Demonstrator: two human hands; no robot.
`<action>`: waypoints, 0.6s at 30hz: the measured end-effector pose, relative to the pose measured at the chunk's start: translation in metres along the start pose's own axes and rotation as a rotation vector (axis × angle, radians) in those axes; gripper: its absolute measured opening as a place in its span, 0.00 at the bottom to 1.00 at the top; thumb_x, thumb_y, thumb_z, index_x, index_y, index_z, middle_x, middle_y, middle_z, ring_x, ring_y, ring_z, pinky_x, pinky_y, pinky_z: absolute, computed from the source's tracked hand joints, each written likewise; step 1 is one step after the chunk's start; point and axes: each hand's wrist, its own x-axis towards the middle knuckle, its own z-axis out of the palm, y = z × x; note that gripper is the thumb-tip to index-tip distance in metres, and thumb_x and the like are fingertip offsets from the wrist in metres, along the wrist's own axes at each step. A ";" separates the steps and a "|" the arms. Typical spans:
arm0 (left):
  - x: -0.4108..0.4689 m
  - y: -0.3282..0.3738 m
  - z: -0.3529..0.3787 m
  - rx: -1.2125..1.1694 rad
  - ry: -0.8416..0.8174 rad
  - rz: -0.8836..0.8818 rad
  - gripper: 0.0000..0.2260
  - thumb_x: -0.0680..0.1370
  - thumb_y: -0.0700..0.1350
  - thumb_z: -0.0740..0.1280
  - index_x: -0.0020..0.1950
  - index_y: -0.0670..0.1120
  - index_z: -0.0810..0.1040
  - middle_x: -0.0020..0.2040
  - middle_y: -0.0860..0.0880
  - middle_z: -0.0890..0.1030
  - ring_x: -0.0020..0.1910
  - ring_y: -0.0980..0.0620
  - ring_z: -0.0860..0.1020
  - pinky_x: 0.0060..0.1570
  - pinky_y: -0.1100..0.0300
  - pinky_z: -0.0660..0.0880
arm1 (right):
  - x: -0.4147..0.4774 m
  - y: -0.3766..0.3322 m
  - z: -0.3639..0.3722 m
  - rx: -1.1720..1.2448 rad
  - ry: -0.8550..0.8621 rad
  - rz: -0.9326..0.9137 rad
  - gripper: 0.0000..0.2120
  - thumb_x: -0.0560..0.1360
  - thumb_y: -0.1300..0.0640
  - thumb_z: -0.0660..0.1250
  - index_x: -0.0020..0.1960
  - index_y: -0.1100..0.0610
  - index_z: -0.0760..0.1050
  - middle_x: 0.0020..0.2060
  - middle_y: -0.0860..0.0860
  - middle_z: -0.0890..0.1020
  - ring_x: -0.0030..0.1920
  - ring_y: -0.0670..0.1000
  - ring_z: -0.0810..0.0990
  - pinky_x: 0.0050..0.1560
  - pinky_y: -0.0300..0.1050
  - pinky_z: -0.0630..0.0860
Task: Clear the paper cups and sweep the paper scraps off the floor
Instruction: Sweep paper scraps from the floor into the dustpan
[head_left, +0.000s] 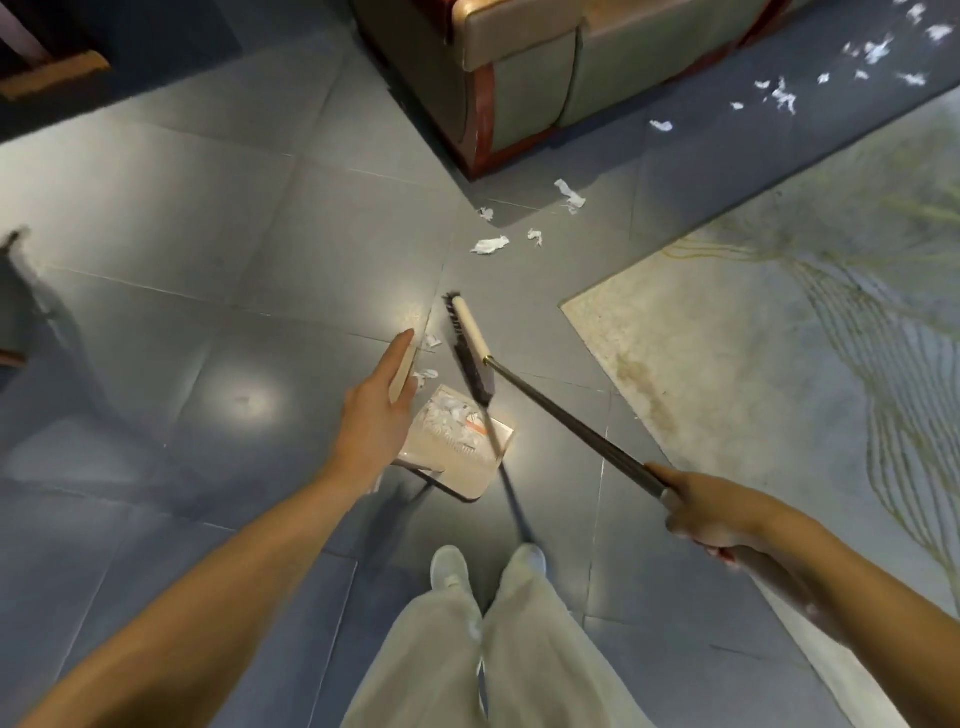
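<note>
paper scraps: white, torn, crumpled bits on the grey-blue tiled floor. one loose cluster lies just off the sofa corner, and more are scattered toward the floor's far right corner. a small pile sits inside the beige dustpan, mid-floor in front of the feet. two tiny bits lie just beside the pan's far edge. broom: beige head with dark bristles, set on the floor just past the dustpan and near the rug corner.

right hand is curled tight round the broom's dark handle. left hand has its fingers straight and together, reaching out over the dustpan's left side. a beige strip runs along the fingers; cannot tell if it is gripped or only touched.
</note>
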 end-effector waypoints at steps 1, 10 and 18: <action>-0.003 -0.004 -0.008 -0.013 0.019 -0.014 0.22 0.82 0.44 0.60 0.73 0.61 0.64 0.53 0.43 0.79 0.47 0.44 0.78 0.52 0.53 0.74 | 0.008 -0.012 -0.004 0.019 0.007 -0.011 0.30 0.80 0.64 0.56 0.77 0.44 0.52 0.31 0.55 0.72 0.24 0.49 0.69 0.22 0.39 0.68; 0.004 -0.039 -0.072 -0.065 0.189 -0.208 0.20 0.81 0.44 0.62 0.70 0.61 0.68 0.50 0.54 0.79 0.39 0.56 0.75 0.50 0.57 0.73 | 0.108 -0.125 -0.031 -0.159 0.134 -0.106 0.26 0.78 0.67 0.55 0.75 0.55 0.58 0.38 0.59 0.74 0.29 0.54 0.74 0.23 0.42 0.72; 0.049 -0.039 -0.084 -0.108 0.313 -0.283 0.23 0.80 0.44 0.63 0.56 0.76 0.67 0.42 0.56 0.77 0.31 0.58 0.72 0.42 0.57 0.72 | 0.132 -0.160 -0.016 -0.265 -0.070 -0.123 0.34 0.75 0.70 0.61 0.77 0.50 0.57 0.41 0.59 0.78 0.33 0.52 0.77 0.33 0.45 0.79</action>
